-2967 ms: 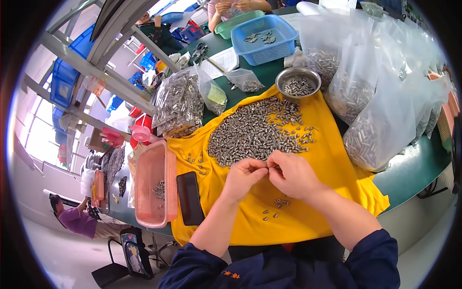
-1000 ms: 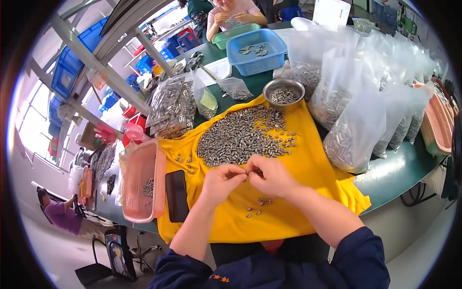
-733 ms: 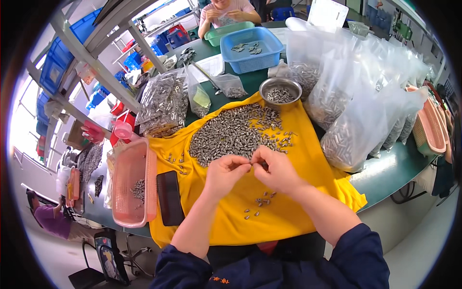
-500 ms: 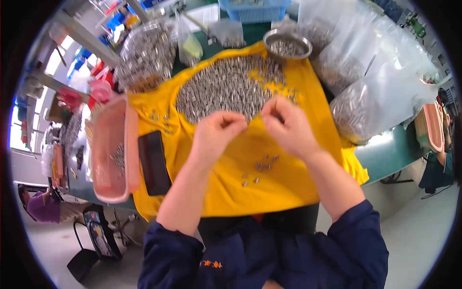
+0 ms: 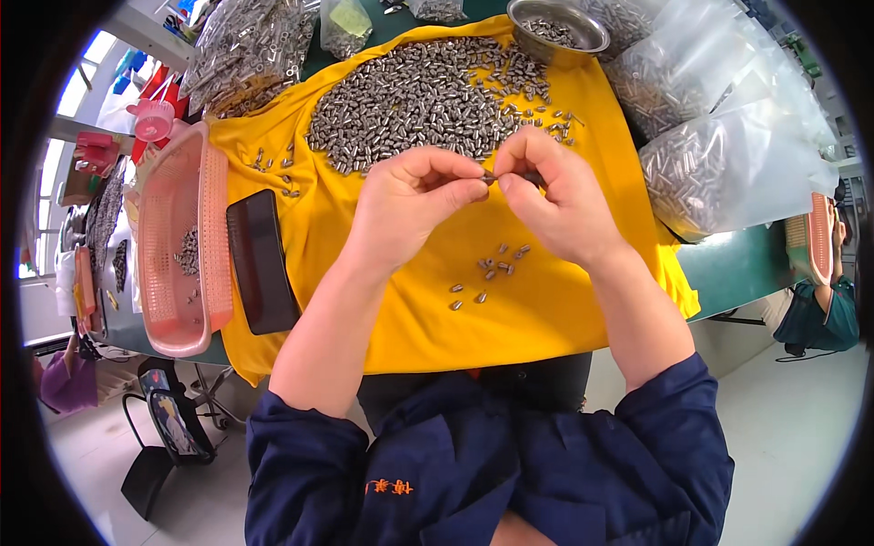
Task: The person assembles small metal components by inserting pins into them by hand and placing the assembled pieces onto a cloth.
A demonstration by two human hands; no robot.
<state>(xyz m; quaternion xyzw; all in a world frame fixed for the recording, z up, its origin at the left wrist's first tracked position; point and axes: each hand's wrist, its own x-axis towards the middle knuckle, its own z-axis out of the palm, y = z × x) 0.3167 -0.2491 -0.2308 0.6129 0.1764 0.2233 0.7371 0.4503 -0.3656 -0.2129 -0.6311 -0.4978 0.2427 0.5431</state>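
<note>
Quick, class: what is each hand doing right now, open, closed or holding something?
Left hand: closed, pinching a small metal piece at the fingertips.
Right hand: closed, pinching the same small metal piece.

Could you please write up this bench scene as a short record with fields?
Left hand: pinches a small metal part at the fingertips
Right hand: pinches the same part from the other side
Surface: yellow cloth
Beyond the hands: heap of metal parts
Below the hands: a few loose parts
Left side: black phone, pink basket
Top: steel bowl
Right side: clear bags of parts
</note>
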